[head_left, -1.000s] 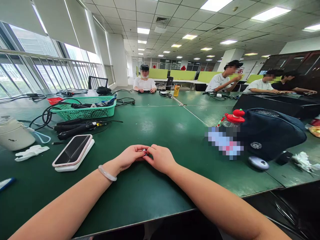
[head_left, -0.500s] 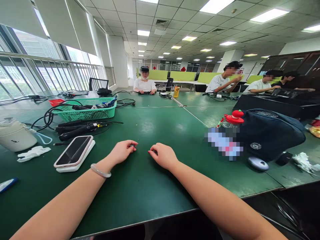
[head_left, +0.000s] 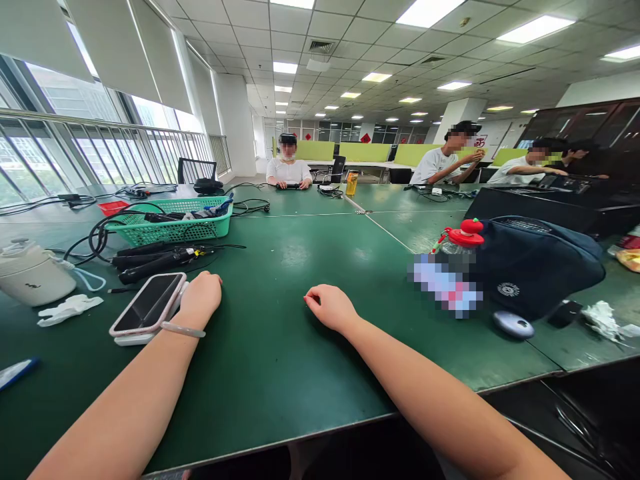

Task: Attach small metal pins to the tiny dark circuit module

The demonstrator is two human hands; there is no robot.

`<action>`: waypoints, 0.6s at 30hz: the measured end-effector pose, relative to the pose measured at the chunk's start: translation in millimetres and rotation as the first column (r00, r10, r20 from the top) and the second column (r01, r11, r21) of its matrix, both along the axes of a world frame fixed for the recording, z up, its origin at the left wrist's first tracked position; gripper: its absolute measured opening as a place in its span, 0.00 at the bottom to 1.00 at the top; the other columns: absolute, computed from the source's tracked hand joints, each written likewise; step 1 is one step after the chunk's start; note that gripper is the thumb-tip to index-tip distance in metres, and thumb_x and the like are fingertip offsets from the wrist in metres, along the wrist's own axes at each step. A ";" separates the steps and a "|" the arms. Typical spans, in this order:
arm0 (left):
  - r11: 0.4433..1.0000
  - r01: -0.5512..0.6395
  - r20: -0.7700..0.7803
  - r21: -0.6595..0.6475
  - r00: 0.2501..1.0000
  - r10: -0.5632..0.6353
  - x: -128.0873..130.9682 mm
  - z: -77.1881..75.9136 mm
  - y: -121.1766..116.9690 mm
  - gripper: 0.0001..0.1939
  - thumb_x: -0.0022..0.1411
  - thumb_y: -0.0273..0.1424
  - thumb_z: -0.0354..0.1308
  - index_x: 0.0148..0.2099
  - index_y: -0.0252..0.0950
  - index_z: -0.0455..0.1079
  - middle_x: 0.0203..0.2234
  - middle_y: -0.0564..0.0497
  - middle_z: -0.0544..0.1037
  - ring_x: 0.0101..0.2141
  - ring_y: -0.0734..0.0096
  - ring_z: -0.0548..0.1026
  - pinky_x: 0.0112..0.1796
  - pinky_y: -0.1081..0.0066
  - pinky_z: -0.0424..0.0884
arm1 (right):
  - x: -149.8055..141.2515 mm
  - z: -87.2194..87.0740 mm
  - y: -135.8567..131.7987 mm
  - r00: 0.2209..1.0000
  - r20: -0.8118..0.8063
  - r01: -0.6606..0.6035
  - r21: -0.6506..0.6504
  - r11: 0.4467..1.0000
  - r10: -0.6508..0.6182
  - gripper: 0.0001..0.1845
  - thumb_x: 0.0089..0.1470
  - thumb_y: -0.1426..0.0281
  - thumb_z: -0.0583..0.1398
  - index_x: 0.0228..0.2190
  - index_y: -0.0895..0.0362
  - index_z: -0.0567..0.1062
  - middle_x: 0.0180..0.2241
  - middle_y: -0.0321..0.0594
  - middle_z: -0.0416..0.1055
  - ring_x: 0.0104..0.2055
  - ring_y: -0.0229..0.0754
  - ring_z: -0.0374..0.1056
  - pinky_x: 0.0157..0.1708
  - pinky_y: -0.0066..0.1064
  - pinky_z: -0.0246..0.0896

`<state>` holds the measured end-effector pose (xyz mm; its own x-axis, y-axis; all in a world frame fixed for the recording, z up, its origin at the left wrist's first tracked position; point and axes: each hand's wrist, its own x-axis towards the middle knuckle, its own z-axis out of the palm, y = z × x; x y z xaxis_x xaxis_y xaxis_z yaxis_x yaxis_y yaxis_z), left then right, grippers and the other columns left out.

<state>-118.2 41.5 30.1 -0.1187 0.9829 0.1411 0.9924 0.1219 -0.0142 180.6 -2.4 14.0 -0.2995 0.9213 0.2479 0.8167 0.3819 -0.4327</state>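
My left hand rests just right of a pair of stacked phones, its wrist overlapping their right edge. Its back faces me and the fingers curl under, so whatever they hold is hidden. A pale bangle circles that wrist. The upper phone has a pink-edged case and a dark screen; below it lies a white slab-like thing. On the bare middle of the green table, my right hand lies with fingers curled in and the thumb close to them. I see nothing in it.
At left stand a green basket of cables, black rod-shaped items, a cream bottle and a tissue. To the right are a red-lidded bottle, a dark bag and a mouse. Several people sit beyond.
My left hand has moved left from the table's middle to beside the phones, and the small dark thing at its fingertips is out of sight. My right hand has barely moved.
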 end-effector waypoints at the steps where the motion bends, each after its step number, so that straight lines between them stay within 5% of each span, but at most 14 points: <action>1: 1.000 -0.009 0.006 -0.013 1.000 0.009 0.1 1.4 0.0 0.18 0.51 0.21 0.47 0.40 0.34 0.73 0.38 0.41 0.75 0.37 0.60 0.74 0.36 0.68 0.67 | 0.4 -0.6 0.7 1.000 -0.003 -0.002 0.001 1.000 0.002 0.13 0.56 0.65 0.52 0.28 0.55 0.74 0.31 0.37 0.71 0.33 0.37 0.64 0.30 0.27 0.53; 8: 0.998 -0.040 -0.027 -0.041 0.999 0.039 4.1 5.4 -3.3 0.20 0.50 0.22 0.46 0.42 0.34 0.73 0.38 0.39 0.76 0.39 0.54 0.74 0.37 0.64 0.67 | 2.3 -1.1 2.4 1.000 0.011 -0.001 -0.011 1.000 0.001 0.13 0.56 0.66 0.52 0.29 0.55 0.75 0.32 0.37 0.72 0.34 0.37 0.65 0.31 0.27 0.55; 13: 0.999 0.002 -0.031 0.045 1.000 -0.001 -0.6 -3.3 1.1 0.20 0.56 0.26 0.44 0.46 0.35 0.73 0.42 0.37 0.73 0.38 0.53 0.73 0.36 0.63 0.68 | 3.0 -3.3 4.0 1.000 -0.007 -0.002 -0.011 1.000 0.002 0.13 0.55 0.65 0.52 0.28 0.54 0.75 0.31 0.36 0.72 0.33 0.37 0.65 0.30 0.27 0.54; 18: 0.993 0.066 0.106 0.101 0.991 -0.076 -2.6 -14.9 14.5 0.20 0.59 0.32 0.44 0.48 0.34 0.71 0.41 0.38 0.74 0.43 0.53 0.70 0.45 0.61 0.63 | 3.0 -5.7 5.5 1.000 -0.019 -0.016 -0.023 1.000 0.016 0.13 0.55 0.65 0.52 0.28 0.54 0.75 0.30 0.37 0.73 0.31 0.37 0.65 0.29 0.27 0.54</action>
<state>-120.8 55.9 15.1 -0.0690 0.9717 0.2259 0.9936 0.0465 0.1031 183.6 3.1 8.3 -0.3098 0.9219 0.2325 0.8020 0.3848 -0.4570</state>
